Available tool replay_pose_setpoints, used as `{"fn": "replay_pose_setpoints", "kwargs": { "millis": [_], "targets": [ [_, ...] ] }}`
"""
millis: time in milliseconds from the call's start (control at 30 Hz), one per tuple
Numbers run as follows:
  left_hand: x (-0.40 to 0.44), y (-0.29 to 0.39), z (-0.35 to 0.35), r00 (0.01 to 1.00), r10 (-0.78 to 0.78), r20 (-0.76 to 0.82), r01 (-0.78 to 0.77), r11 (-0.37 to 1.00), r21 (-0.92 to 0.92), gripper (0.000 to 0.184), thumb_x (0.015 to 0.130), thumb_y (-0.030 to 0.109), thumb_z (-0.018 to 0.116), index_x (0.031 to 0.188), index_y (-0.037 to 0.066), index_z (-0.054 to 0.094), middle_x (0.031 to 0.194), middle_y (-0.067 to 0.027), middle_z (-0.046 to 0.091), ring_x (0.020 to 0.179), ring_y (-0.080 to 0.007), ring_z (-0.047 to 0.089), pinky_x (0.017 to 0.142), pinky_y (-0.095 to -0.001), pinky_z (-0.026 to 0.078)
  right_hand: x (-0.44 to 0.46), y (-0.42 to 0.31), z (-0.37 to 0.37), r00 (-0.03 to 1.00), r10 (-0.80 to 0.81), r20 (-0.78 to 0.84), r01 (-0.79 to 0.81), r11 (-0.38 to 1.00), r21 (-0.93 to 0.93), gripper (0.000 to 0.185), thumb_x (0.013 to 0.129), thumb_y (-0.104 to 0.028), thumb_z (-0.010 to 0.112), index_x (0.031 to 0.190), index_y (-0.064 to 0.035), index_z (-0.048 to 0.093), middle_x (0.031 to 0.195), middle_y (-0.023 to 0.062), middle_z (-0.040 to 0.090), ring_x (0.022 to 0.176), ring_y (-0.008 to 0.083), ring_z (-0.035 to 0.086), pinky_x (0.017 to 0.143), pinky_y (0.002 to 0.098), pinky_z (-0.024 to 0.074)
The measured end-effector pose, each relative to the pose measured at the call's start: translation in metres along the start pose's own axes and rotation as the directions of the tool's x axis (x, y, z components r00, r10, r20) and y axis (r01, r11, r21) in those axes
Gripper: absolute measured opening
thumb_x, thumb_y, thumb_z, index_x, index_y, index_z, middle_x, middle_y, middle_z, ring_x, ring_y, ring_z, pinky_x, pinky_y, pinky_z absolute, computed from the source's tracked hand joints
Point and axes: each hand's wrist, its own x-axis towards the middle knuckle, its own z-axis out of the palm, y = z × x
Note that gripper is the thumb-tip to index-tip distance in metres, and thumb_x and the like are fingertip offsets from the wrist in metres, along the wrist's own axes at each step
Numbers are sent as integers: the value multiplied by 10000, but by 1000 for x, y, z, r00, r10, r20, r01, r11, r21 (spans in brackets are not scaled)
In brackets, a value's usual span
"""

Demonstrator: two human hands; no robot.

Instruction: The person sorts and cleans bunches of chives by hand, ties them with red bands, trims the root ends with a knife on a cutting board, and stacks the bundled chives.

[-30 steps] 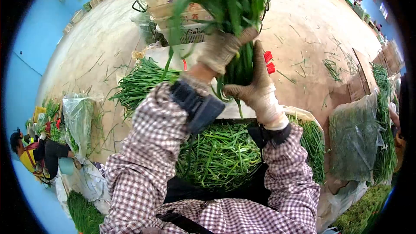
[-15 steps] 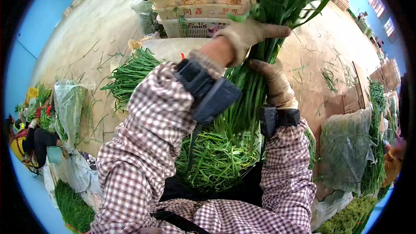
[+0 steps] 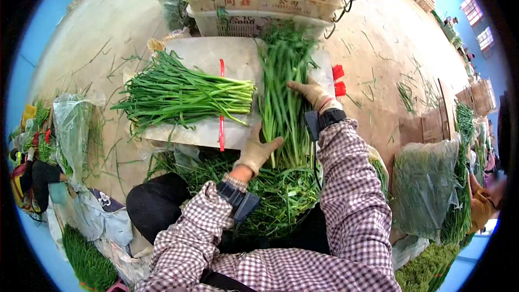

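A bunch of garlic chives (image 3: 286, 97) lies lengthwise on a pale board (image 3: 238, 48), leaf tips away from me and blurred, pale stem ends near me. My gloved right hand (image 3: 316, 95) grips its right side, thumb across the leaves. Lower down, my gloved left hand (image 3: 254, 154) holds the stem ends from the left, thumb over them. Beside it on the board rests another chive bunch (image 3: 184, 92), stems pointing right. A red tie strip (image 3: 221, 105) runs by its stems; part passes under them.
Loose green trimmings (image 3: 275, 200) fill a container at my lap. Stacked white crates (image 3: 259, 2) stand behind the board. Red strips (image 3: 338, 80) hang at its right edge. Plastic-wrapped greens (image 3: 424, 184) are at right; another person (image 3: 40, 181) sits at left.
The bunch has come down from upright in the air onto the board. My left hand has dropped to its stem ends, and my right hand is now farther up its right side.
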Motion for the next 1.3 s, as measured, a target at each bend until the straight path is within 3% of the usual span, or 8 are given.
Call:
{"fn": "replay_pose_setpoints", "kwargs": {
  "millis": [33, 167, 333, 567, 800, 1067, 1167, 1300],
  "targets": [
    [-3, 9, 1, 995, 42, -95, -40, 999, 24, 935, 751, 445, 777, 1439, 0, 327, 1401, -255, 453, 1302, -354, 446, 1099, -356, 342, 3, 10, -8, 990, -92, 105, 90, 996, 21, 1089, 735, -514, 784, 1464, 74, 229, 1394, 235, 455, 1276, 296, 461, 1047, 346, 376],
    [15, -7, -10, 1000, 2, -14, -1, 999, 32, 711, 766, 298, 768, 1319, -20, 453, 1246, -182, 583, 1148, -275, 540, 1001, -339, 404, -44, 25, -35, 985, -88, -145, 94, 995, 34, 869, 844, -395, 723, 1466, 25, 285, 1424, 272, 417, 1332, 311, 409, 1068, 364, 361],
    [33, -19, -27, 969, -105, 222, 183, 912, -367, 602, 816, 401, 653, 1308, 83, 513, 1273, -88, 558, 1130, -251, 529, 940, -417, 430, -102, 75, -64, 961, 275, -15, -274, 953, -125, 564, 858, -516, 652, 1079, 3, 679, 792, 76, 610, 662, 155, 538, 589, 329, 459],
    [58, 33, -4, 883, -386, 268, 432, 890, -144, 901, 745, 559, 757, 1388, 22, 424, 1402, -171, 470, 1283, -300, 431, 1042, -473, 370, -75, 112, 4, 993, -21, 116, 5, 991, 132, 646, 861, -502, 655, 1290, -26, 573, 1173, 109, 667, 1074, 201, 615, 924, 293, 441],
    [84, 24, 29, 850, -206, 485, 454, 754, -475, 520, 817, 383, 745, 1174, 37, 591, 1028, -130, 692, 835, -275, 683, 745, -428, 578, -72, 99, 33, 918, 0, 398, -271, 733, 624, 487, 861, -337, 710, 1217, -20, 607, 1096, 89, 682, 908, 178, 663, 808, 302, 527],
    [64, 8, 14, 873, -189, 449, 452, 660, -600, 559, 869, 428, 677, 1257, 46, 552, 1158, -120, 651, 996, -275, 642, 891, -410, 527, -111, 78, 15, 989, -72, 132, 17, 926, 377, 592, 905, -408, 647, 1347, -41, 503, 1311, 84, 561, 1133, 188, 538, 1000, 323, 384],
    [66, 11, 12, 975, -159, 156, 143, 984, 107, 791, 799, 623, 652, 1250, -20, 557, 1211, -185, 625, 1062, -299, 622, 912, -370, 497, -87, 121, 11, 974, 28, -227, 58, 930, 363, 534, 879, -427, 656, 1227, -29, 587, 1140, 80, 618, 1001, 184, 568, 884, 320, 446],
    [30, 84, -11, 990, -97, 104, -24, 605, 796, 814, 753, 740, 591, 1092, 3, 660, 1046, -218, 678, 977, -335, 660, 852, -418, 510, -80, 127, -2, 973, 136, -185, -67, 939, 338, 528, 877, -467, 617, 1173, -31, 633, 1039, 150, 647, 939, 235, 598, 855, 352, 465]
  ]
}}
